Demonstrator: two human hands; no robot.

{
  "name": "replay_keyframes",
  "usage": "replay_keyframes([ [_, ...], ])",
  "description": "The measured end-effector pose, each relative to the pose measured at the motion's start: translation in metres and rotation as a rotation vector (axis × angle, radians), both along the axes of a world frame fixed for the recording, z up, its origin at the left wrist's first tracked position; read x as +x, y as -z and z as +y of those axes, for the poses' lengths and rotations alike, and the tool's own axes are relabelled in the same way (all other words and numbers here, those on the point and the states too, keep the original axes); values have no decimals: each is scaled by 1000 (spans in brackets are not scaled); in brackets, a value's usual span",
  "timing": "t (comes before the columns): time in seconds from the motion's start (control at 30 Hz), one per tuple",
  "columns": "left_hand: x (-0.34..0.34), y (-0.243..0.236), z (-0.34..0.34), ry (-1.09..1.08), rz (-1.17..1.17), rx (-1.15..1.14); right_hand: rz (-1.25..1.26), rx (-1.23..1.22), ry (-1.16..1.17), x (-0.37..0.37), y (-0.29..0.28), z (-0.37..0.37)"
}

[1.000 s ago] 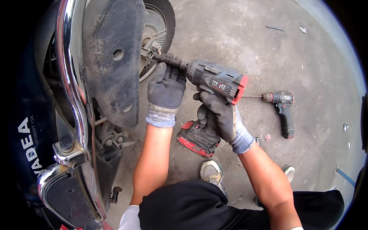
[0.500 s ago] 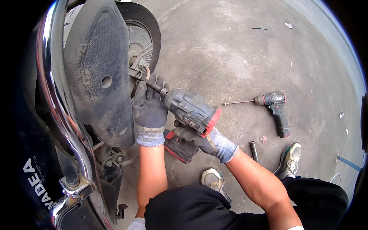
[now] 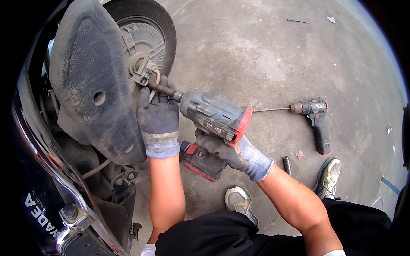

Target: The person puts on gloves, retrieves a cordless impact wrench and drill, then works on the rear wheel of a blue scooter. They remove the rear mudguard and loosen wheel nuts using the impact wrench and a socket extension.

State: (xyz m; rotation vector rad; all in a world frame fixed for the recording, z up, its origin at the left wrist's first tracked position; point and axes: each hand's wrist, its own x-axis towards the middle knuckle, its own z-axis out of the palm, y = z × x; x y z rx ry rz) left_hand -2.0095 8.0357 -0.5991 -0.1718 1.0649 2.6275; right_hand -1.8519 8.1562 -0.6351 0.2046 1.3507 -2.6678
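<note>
In my right hand point(image 3: 220, 151), gloved in dark grey, is a cordless impact wrench point(image 3: 213, 113) with red trim, its battery point(image 3: 203, 164) hanging below. Its long socket extension point(image 3: 160, 87) meets the metal fitting point(image 3: 141, 77) beside the hub of the scooter wheel point(image 3: 151, 47); the exact contact is hard to make out. My left hand point(image 3: 158, 119), also gloved, lies just beneath the extension, fingers stretched upward and apart near the fitting, partly hidden by the shaft. A dusty dark mudguard panel point(image 3: 94, 68) is left of the wheel.
The dark scooter body point(image 3: 36, 183) with a chrome bar fills the left. A cordless drill point(image 3: 320, 132) with a long bit lies on the concrete floor point(image 3: 265, 59) at right. A metal tube point(image 3: 287, 166), my shoes point(image 3: 328, 177) and small scraps are also on the floor.
The wrench has moved down and left over the last second, with both my hands following lower, and its extension has come to the wheel fitting. The view has also shifted slightly.
</note>
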Motion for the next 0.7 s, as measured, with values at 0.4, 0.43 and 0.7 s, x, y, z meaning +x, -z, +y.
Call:
replay_keyframes([
  [0.4, -37, 22, -12, 7, -50, 82, 33, 48, -32, 8, 4, -4],
  [0.43, -40, 27, -18, 38, -64, 98, -24, -34, -45, 9, -2, -4],
  [0.7, 3, 13, 18, -209, -86, -73, -153, -340, 91, 63, -6, 31],
])
